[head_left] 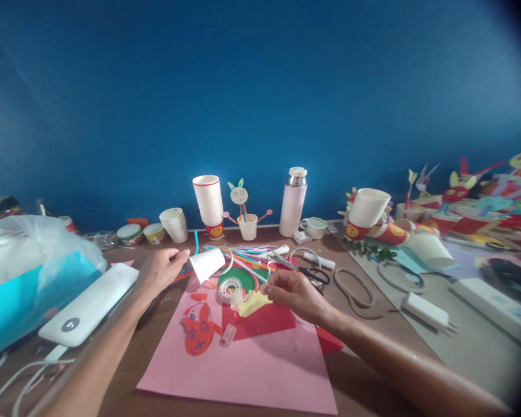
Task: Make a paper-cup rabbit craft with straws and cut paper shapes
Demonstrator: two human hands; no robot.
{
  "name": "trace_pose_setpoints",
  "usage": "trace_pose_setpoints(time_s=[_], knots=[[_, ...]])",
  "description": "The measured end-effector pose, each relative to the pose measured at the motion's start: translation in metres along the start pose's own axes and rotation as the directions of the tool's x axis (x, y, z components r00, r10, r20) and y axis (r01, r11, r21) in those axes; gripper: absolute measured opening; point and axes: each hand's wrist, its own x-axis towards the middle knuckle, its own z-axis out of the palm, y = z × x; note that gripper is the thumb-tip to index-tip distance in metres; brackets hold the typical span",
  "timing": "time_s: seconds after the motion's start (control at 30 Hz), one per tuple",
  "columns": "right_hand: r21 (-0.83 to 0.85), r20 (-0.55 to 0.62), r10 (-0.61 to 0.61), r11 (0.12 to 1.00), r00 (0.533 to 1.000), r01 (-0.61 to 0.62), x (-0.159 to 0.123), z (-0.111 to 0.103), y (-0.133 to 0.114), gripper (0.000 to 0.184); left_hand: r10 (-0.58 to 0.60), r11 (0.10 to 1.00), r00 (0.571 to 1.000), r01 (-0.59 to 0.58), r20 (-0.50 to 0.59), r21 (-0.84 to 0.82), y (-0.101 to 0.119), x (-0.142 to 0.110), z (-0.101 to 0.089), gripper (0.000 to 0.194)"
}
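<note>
My left hand is closed, fingertips pinched at the rim of a white paper cup tilted on its side. A blue straw stands up beside the cup's rim. My right hand is closed in a pinch above red paper; what its fingertips hold is too small to make out. Just left of it lie a yellow paper scrap and a roll of clear tape. An orange paper animal head with a drawn face rests on the pink sheet.
Straws, scissors and a cable lie behind. Along the wall stand a cup stack, a cup figure and a thermos. A power bank is left; a charger and several paper-cup crafts are right.
</note>
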Motion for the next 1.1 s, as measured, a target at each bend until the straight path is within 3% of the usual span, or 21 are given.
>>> trace_pose_setpoints(time_s=[0.1, 0.23, 0.53, 0.67, 0.83, 0.97, 1.1], knots=[[-0.011, 0.0, 0.006, 1.0, 1.0, -0.006, -0.001, 0.002, -0.003, 0.014, 0.018, 0.994, 0.996, -0.027, 0.09, 0.103, 0.001, 0.002, 0.007, 0.044], [-0.006, 0.003, 0.02, 1.0, 1.0, -0.02, 0.001, 0.002, -0.003, 0.013, 0.055, 0.997, 0.987, -0.062, 0.151, 0.041, 0.005, 0.0, 0.016, 0.042], [0.021, -0.013, 0.0, 1.0, 1.0, 0.0, 0.006, -0.003, 0.009, 0.016, 0.213, 0.974, 0.972, -0.204, 0.101, -0.094, 0.009, -0.001, 0.011, 0.032], [0.05, -0.004, 0.004, 0.999, 1.0, -0.004, 0.007, -0.004, 0.007, 0.018, 0.346, 0.937, 0.938, -0.344, 0.029, -0.065, 0.026, -0.015, 0.006, 0.029], [0.08, -0.014, -0.011, 0.997, 1.0, 0.012, 0.007, -0.005, 0.006, 0.022, 0.457, 0.888, 0.889, -0.458, 0.026, 0.036, 0.054, -0.043, 0.004, 0.024], [0.101, -0.057, -0.014, 0.995, 0.998, 0.019, 0.012, -0.012, 0.009, 0.025, 0.541, 0.832, 0.838, -0.545, 0.071, 0.099, 0.067, -0.059, 0.011, 0.026], [0.11, -0.148, 0.01, 0.994, 0.989, 0.007, 0.019, -0.025, 0.012, 0.026, 0.646, 0.748, 0.76, -0.649, 0.07, 0.139, 0.075, -0.072, 0.024, 0.027]])
